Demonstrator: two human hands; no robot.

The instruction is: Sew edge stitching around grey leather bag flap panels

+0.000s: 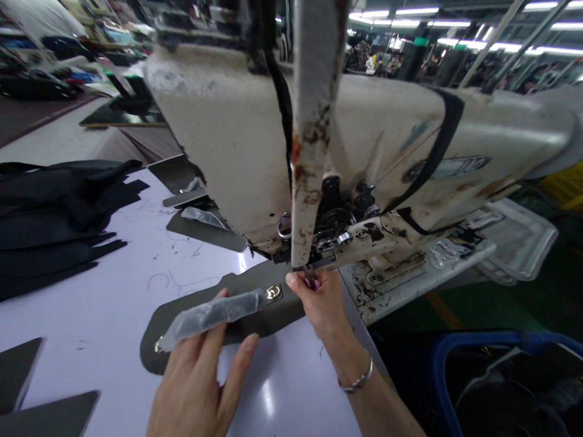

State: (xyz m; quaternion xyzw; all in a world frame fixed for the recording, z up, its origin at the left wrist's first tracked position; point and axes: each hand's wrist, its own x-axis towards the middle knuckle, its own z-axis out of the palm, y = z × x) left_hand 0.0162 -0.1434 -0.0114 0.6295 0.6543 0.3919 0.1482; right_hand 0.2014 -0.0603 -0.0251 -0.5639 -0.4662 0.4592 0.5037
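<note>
Right hand [321, 306] is up by the sewing machine [401, 133]. Its fingertips [292, 279] pinch a small pink bit [312, 282] just under the metal foot [314, 262] of the machine, so this hand is closed on something small. A thin silver bracelet [357, 381] sits on that wrist.

Left hand [195, 382] is lower down, with its fingers spread wide. They touch a clear plastic wrap [209, 317], but it is hard to tell if they grip it or just lie on it.

The wrap covers part of a long gray-green strap [285, 312] with a metal buckle [273, 293] on top. The strap lies near the right edge of the white table [91, 321]. Its long way runs from low on the left up to the right, and its right end points at the foot. Right hand is nearer that end, and left hand is nearer the far end.

Past the foot, another strap piece [204, 227] lies by the machine. A pile of black pieces [54, 224] sits at the left edge of the table, and more dark pieces [18, 370] lie at its near left corner. A blue bin [437, 376] stands off the table, low on the right.
</note>
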